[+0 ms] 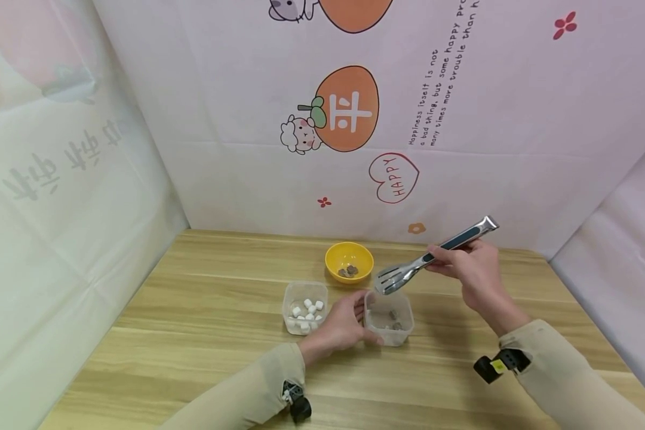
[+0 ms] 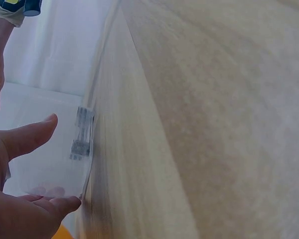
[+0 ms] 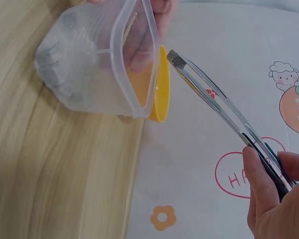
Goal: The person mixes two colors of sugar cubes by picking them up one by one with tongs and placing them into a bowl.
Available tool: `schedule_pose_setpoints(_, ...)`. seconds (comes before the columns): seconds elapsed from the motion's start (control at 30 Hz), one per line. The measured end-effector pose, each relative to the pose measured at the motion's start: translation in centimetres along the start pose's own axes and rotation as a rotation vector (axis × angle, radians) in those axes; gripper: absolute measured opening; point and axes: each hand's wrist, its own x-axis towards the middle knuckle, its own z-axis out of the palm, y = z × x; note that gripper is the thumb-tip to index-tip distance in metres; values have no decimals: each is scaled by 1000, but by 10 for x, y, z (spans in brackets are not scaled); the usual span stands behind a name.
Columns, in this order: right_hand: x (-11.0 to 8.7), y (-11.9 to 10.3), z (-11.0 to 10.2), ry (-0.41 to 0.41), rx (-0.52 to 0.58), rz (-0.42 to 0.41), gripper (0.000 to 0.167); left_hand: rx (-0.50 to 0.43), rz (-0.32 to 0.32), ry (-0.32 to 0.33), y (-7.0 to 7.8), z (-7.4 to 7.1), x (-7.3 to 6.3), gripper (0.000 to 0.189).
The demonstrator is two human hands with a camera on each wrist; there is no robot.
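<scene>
My right hand (image 1: 475,272) grips metal tongs (image 1: 435,254) with dark handle inlays, raised above the right-hand container. In the right wrist view a small grey piece (image 3: 177,59) is pinched between the tong tips. My left hand (image 1: 344,325) holds the left side of a translucent plastic container (image 1: 389,337), thumb at the near side and fingers at the far side. A few small greyish pieces (image 1: 395,322) lie inside that container. Behind it stands a yellow bowl (image 1: 349,248) with several brownish-grey pieces (image 1: 349,271) at its bottom.
A second translucent container (image 1: 305,289) with several white cubes (image 1: 309,310) stands left of my left hand. Everything rests on a wooden table (image 1: 204,310). A printed white cloth (image 1: 247,149) hangs along the table's back edge, and pale cloth also hangs at both sides.
</scene>
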Motion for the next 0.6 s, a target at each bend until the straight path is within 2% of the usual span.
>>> schedule_pose_setpoints(0.27,12,1,13,30,18,15,28,1,-15,9,-2,1,-1,101)
schedule_pose_setpoints(0.6,33,-1,35,80,68,0,24,-3,0,10,-1,1,-1,101)
